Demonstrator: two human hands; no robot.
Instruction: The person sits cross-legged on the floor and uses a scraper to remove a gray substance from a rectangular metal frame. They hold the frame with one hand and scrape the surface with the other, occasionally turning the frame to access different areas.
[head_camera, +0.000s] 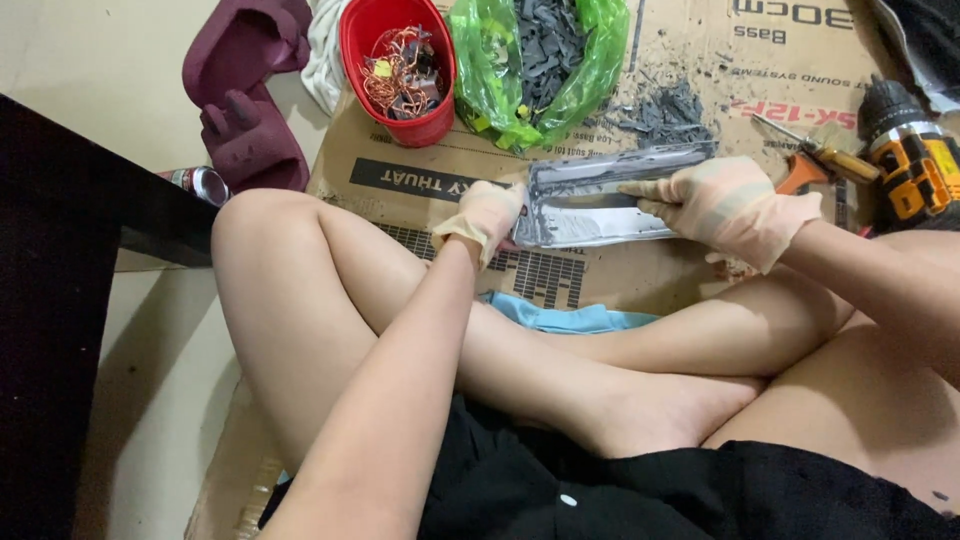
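Note:
I sit cross-legged on flattened cardboard (420, 190), with both hands in thin beige gloves. My left hand (487, 217) grips the left end of a long grey and black metal casing (590, 205) held just above the cardboard. My right hand (728, 208) lies over the casing's right end, with its fingers stretched leftward along the top. The casing's middle shows a pale, worn inner face.
A red bucket (400, 65) of copper wire scraps and a green bag (535, 60) of dark pieces stand behind the casing. Dark debris (670, 115), a screwdriver (815, 150) and a yellow-black cordless drill (915, 150) lie at right. Maroon slippers (245, 90) and a can (200, 182) lie at left.

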